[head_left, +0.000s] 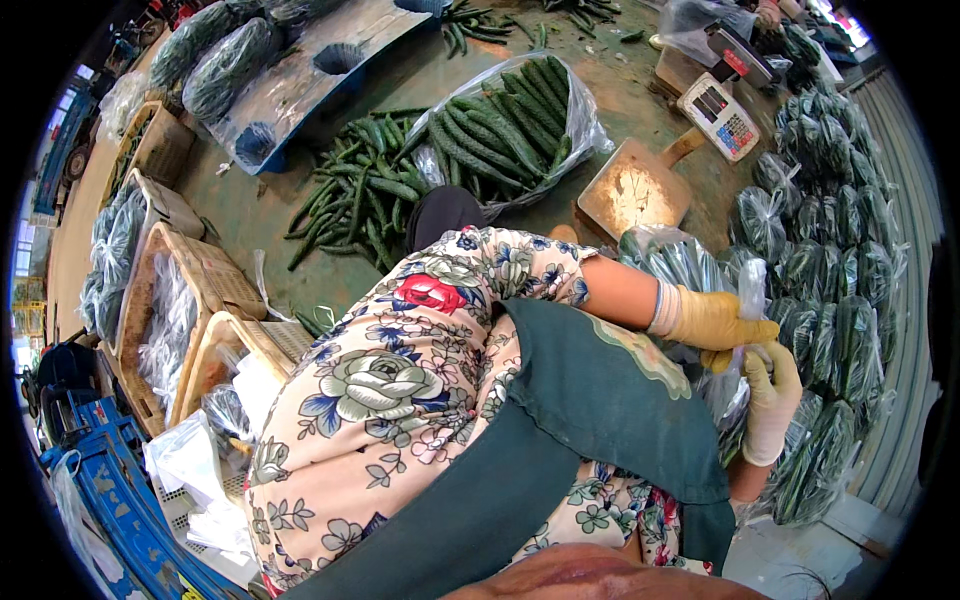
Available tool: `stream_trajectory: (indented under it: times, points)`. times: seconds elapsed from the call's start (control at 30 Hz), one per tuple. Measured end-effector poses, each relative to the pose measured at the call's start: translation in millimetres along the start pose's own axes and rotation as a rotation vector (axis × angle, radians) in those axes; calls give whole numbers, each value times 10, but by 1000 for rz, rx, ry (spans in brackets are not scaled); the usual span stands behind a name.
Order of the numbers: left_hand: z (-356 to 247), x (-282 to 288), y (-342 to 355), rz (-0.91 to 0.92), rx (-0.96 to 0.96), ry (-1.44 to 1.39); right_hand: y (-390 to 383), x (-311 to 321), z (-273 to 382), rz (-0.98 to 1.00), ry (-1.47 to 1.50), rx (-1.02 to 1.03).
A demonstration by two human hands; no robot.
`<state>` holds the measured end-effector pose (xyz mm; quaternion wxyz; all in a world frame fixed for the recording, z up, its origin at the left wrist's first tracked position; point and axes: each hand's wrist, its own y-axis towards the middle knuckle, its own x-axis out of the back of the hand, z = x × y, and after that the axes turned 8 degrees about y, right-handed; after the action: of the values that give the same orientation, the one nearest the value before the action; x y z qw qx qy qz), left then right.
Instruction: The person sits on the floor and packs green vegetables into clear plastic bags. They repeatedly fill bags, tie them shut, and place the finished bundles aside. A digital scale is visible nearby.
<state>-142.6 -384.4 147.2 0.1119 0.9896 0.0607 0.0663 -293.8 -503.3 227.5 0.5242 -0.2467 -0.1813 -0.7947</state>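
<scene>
Bagged cucumbers: a clear plastic bag [752, 288] is between your two hands at the right of the view, its top gathered into a narrow, crumpled twist that stands up past your fingers; what lies below your hands is partly hidden by them and your forearm.
Left grip: your gloved left hand [712, 318] is closed around the gathered plastic, thumb and fingers nearly meeting.
Right grip: your gloved right hand [772, 392] has its fingers bent in against the same neck, just beside the left; how tightly they press, you cannot tell from here.
Under your forearm: a filled bag [668, 250] shows dark green through shiny plastic; whether it belongs to the held twist is unclear.
Right side: packed bags [832, 250] of cucumbers lie close together in rows.
Scale: its stained weighing plate [637, 188] sits beyond your left forearm, with the keypad display [718, 115] near it.
Cucumber pile: loose cucumbers [355, 195] lie heaped beside a wide-open bag [590, 135] full of long, ridged ones.
Left side: plastic crates [195, 275] stand near a blue metal frame [120, 490].
</scene>
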Motion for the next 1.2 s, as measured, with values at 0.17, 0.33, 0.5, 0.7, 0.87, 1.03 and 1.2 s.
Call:
stream_trajectory:
  times: [0.17,0.33,0.5,0.7,0.87,1.03,1.2]
  points:
    - [-86,66,-97,49,20,-141,-241,55,140,-142,-236,357]
    - [92,-100,105,-312,-553,659,114,-132,-147,-42,155,363]
    - [-337,106,342,-322,-723,1327,252,-154,-978,-102,969,-41]
    - [-584,140,250,-174,-624,1439,507,-66,-785,-16,755,158]
    - [-140,223,-289,83,-531,1325,472,8,-958,-186,7,96]
    - [496,351,-601,-72,-576,998,340,-143,-1433,-244,-65,52]
    - [-388,326,-300,31,83,153,203,15,-754,226,113,237]
